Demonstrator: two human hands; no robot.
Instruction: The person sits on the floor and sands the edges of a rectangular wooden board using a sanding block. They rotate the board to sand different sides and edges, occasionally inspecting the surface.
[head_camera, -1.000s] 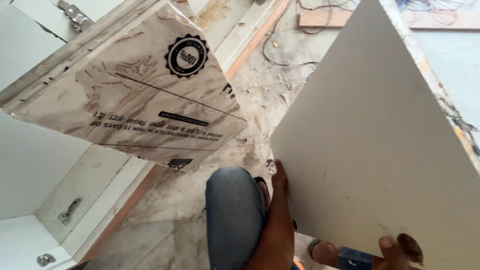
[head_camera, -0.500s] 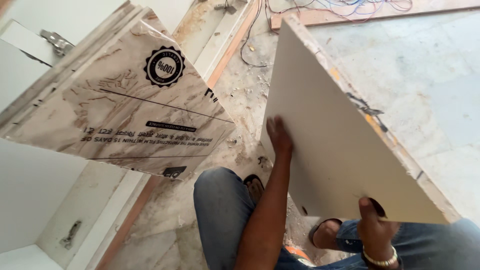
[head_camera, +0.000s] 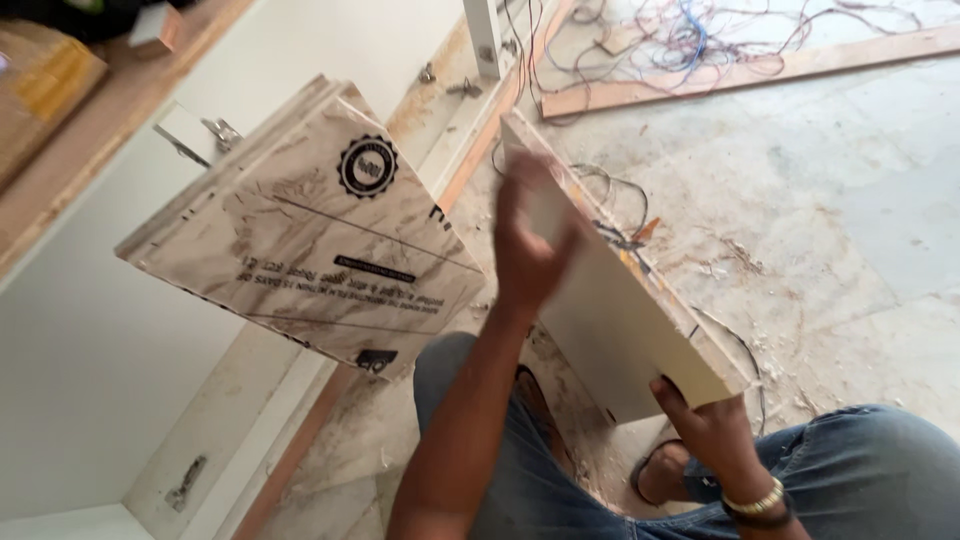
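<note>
- Dusty stone floor (head_camera: 830, 240) fills the scene, littered with chips and sawdust, with a tangle of coloured wires (head_camera: 660, 45) and a long wooden batten (head_camera: 760, 72) at the far end.
- White cabinet carcass (head_camera: 110, 330) stands on the left, and a door with marbled protective film (head_camera: 310, 240) swings out from it, a metal hinge (head_camera: 215, 130) showing at its top corner.
- Centre stage: a white laminated board (head_camera: 610, 310), tilted, one corner down near the person's feet.
- Left hand (head_camera: 530, 240) is spread flat against the board's white face near its upper end; it is blurred, so the fingers are hard to read.
- Right hand (head_camera: 700, 425), with a bracelet (head_camera: 755, 500) on the wrist, is closed around the board's lower right corner, thumb on the face.
- Knees in blue jeans (head_camera: 860, 470) sit either side of the board.
</note>
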